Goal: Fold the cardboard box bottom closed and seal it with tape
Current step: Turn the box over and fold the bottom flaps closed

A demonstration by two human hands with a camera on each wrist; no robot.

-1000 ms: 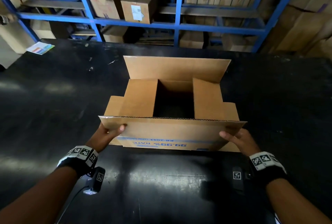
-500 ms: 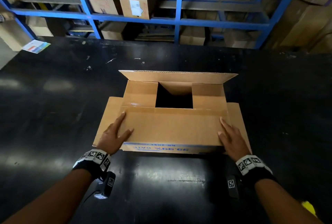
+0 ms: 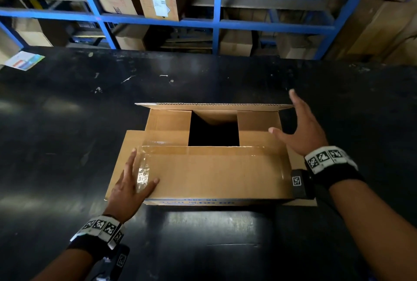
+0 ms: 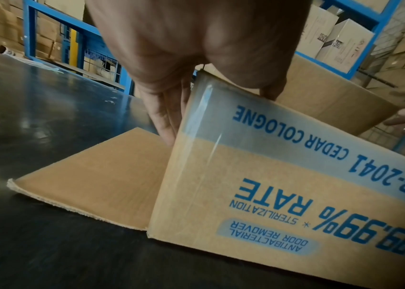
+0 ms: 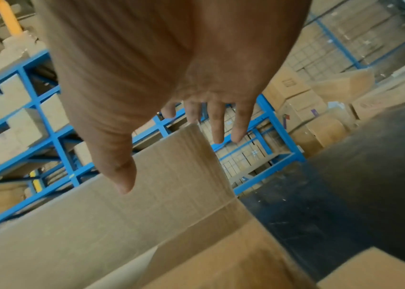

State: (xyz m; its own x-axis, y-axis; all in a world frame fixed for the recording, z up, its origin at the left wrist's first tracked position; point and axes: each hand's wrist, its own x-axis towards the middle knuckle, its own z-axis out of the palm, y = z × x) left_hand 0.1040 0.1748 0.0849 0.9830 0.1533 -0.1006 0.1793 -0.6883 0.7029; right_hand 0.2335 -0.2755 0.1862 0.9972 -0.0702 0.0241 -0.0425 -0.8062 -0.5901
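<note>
A brown cardboard box with blue print stands on the black table, bottom flaps facing up. Both short side flaps and the near long flap lie folded down flat. The far long flap stands up along the far edge, leaving a dark gap in the middle. My left hand presses flat on the near flap's left corner, over old clear tape; its fingers reach past the box edge. My right hand hovers open, fingers spread, above the box's right end near the far flap. No tape roll is in view.
The black table stretches wide on all sides of the box. Blue metal shelving packed with cardboard cartons runs along the far edge. A printed leaflet lies at the far left. More stacked boxes stand at the right.
The near long flap went from raised to pressed flat under both hands. My right hand has since lifted off it and moved forward toward the far flap's right end; the left hand stays pressing.
</note>
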